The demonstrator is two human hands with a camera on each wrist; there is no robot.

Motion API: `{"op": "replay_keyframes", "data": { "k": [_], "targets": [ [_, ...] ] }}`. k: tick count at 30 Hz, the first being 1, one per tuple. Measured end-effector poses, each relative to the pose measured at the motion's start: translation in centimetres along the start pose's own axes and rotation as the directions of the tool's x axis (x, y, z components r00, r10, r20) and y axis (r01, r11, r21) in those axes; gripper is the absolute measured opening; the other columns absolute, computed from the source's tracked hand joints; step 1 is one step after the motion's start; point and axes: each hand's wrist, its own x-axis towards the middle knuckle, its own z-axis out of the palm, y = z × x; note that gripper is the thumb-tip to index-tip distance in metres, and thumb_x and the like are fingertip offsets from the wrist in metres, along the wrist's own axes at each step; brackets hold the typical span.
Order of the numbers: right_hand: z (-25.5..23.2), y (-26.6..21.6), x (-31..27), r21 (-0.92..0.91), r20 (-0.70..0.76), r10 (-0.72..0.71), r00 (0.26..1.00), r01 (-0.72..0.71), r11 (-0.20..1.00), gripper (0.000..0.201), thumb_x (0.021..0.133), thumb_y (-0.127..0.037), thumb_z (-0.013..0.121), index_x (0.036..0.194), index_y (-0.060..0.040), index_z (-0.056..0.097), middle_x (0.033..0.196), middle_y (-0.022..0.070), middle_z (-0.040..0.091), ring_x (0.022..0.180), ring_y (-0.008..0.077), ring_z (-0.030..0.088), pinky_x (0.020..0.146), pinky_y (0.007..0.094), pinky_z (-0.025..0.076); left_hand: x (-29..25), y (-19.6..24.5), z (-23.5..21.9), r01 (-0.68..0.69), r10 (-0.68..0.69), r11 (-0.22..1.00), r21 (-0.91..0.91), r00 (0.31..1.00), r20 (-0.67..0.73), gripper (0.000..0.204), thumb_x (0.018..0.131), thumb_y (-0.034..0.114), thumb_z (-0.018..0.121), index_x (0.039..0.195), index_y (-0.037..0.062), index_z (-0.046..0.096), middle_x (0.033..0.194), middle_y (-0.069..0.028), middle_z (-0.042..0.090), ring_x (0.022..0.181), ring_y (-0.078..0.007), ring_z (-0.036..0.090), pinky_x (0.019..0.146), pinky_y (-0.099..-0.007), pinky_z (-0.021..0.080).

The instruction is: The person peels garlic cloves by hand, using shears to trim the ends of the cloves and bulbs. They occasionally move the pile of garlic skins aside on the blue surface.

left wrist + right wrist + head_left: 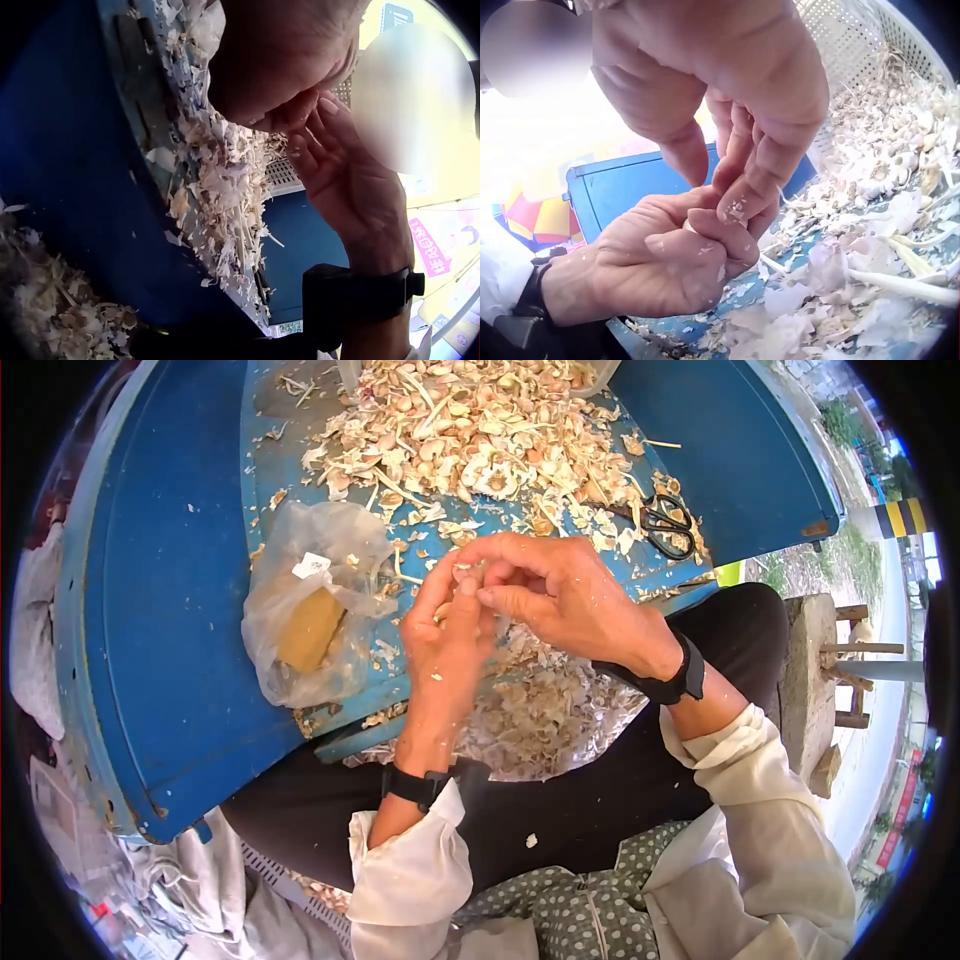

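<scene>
In the head view the left hand (445,645) and right hand (585,600) meet at the fingertips above the lap. The right wrist view shows the left hand (667,262) with curled fingers around a small pale garlic clove (693,224), mostly hidden. From above, the right hand (727,52) brings bent fingers onto the same clove, with bits of skin stuck to a fingertip. Seen from the left wrist, the left hand (289,56) covers the clove and the right hand (356,187) faces it. Loose garlic and skins (480,435) cover the blue surface beyond.
A clear plastic bag (318,605) with a brownish block lies left of the hands. Black-handled scissors (668,528) rest at the right by the garlic. Papery skins (545,715) are heaped below the hands. A white perforated basket (922,41) stands behind the garlic.
</scene>
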Motion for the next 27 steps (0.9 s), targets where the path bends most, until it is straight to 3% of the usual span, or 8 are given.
{"op": "replay_keyframes", "data": {
  "k": [5, 8, 10, 12, 13, 15, 24, 27],
  "targets": [
    [-6.9, 0.4, -0.5, -0.084, -0.232, 0.154, 0.961, -0.177, 0.981, 0.026, 0.082, -0.009, 0.065, 0.107, -0.0012, 0.062, 0.072, 0.0014, 0.063, 0.063, 0.0059, 0.054, 0.055, 0.0235, 0.044, -5.3, 4.8, 2.0, -0.094, 0.057, 0.990, 0.109, 0.950, 0.306, 0.032, 0.094, 0.020, 0.055, 0.120, 0.0018, 0.057, 0.079, -0.0031, 0.059, 0.058, -0.0052, 0.046, 0.050, -0.0192, 0.035],
    [-13.1, 4.1, -0.5, -0.275, -0.326, 0.152, 0.933, -0.247, 0.929, 0.018, 0.081, -0.010, 0.064, 0.096, -0.0011, 0.066, 0.069, 0.0058, 0.064, 0.061, 0.0109, 0.057, 0.055, 0.0278, 0.046, -9.8, 7.2, 3.6, -0.458, 0.320, 0.888, 0.022, 0.654, 0.685, 0.011, 0.082, 0.008, 0.064, 0.078, -0.0019, 0.065, 0.064, -0.0139, 0.063, 0.051, -0.0199, 0.062, 0.047, -0.0279, 0.051],
    [-14.6, 6.2, -0.6, -0.398, -0.298, 0.142, 0.944, -0.258, 0.881, 0.014, 0.080, -0.010, 0.063, 0.091, -0.0013, 0.067, 0.068, 0.0076, 0.063, 0.060, 0.0139, 0.058, 0.056, 0.0297, 0.046, -9.7, 7.1, 4.2, -0.407, 0.372, 0.885, -0.225, 0.329, 0.868, 0.023, 0.078, 0.005, 0.071, 0.101, -0.0010, 0.068, 0.085, -0.0116, 0.061, 0.061, -0.0176, 0.063, 0.048, -0.0252, 0.049],
    [-13.9, 7.6, 0.4, -0.531, -0.140, 0.071, 0.988, -0.136, 0.837, 0.014, 0.082, -0.011, 0.063, 0.092, -0.0010, 0.066, 0.066, 0.0073, 0.061, 0.058, 0.0142, 0.057, 0.055, 0.0301, 0.046, -9.2, 7.4, 4.6, -0.488, 0.316, 0.854, -0.179, 0.215, 0.924, 0.026, 0.075, 0.010, 0.074, 0.100, 0.0022, 0.070, 0.090, -0.0110, 0.061, 0.059, -0.0164, 0.061, 0.047, -0.0226, 0.047],
    [-13.3, 8.2, 1.0, -0.621, -0.145, -0.021, 0.989, -0.074, 0.780, 0.013, 0.077, -0.008, 0.063, 0.087, 0.0003, 0.064, 0.068, 0.0155, 0.062, 0.058, 0.0252, 0.059, 0.057, 0.0351, 0.047, -9.6, 7.9, 4.9, -0.482, 0.310, 0.859, -0.174, 0.217, 0.926, 0.026, 0.075, 0.010, 0.074, 0.100, 0.0022, 0.070, 0.090, -0.0110, 0.061, 0.059, -0.0164, 0.061, 0.047, -0.0226, 0.047],
    [-12.2, 10.0, 1.9, -0.677, -0.201, 0.004, 0.980, -0.142, 0.722, 0.013, 0.075, -0.008, 0.063, 0.085, 0.0005, 0.063, 0.069, 0.0173, 0.062, 0.060, 0.0293, 0.059, 0.057, 0.0367, 0.047, -10.8, 9.0, 5.1, -0.625, 0.351, 0.781, 0.008, 0.449, 0.822, 0.024, 0.073, 0.013, 0.076, 0.095, 0.0047, 0.071, 0.084, -0.0086, 0.061, 0.057, -0.0150, 0.059, 0.043, -0.0212, 0.040],
    [-12.3, 10.7, 2.8, -0.721, -0.171, 0.208, 0.963, -0.267, 0.640, 0.021, 0.073, -0.021, 0.066, 0.082, -0.0027, 0.060, 0.066, 0.0155, 0.057, 0.063, 0.0329, 0.058, 0.058, 0.0409, 0.044, -11.5, 8.4, 6.1, -0.716, 0.588, 0.695, -0.058, 0.520, 0.620, 0.017, 0.072, 0.007, 0.070, 0.089, 0.0050, 0.069, 0.069, -0.0065, 0.058, 0.049, -0.0139, 0.054, 0.038, -0.0212, 0.031],
    [-11.4, 12.5, 2.7, -0.737, -0.162, 0.020, 0.987, -0.135, 0.662, 0.023, 0.076, -0.023, 0.067, 0.084, -0.0018, 0.060, 0.063, 0.0140, 0.051, 0.057, 0.0307, 0.050, 0.054, 0.0394, 0.040, -11.8, 8.6, 5.9, -0.727, 0.572, 0.684, -0.063, 0.481, 0.664, 0.018, 0.070, 0.006, 0.069, 0.088, 0.0056, 0.069, 0.068, -0.0057, 0.058, 0.050, -0.0149, 0.054, 0.040, -0.0219, 0.032]
  ]
}}
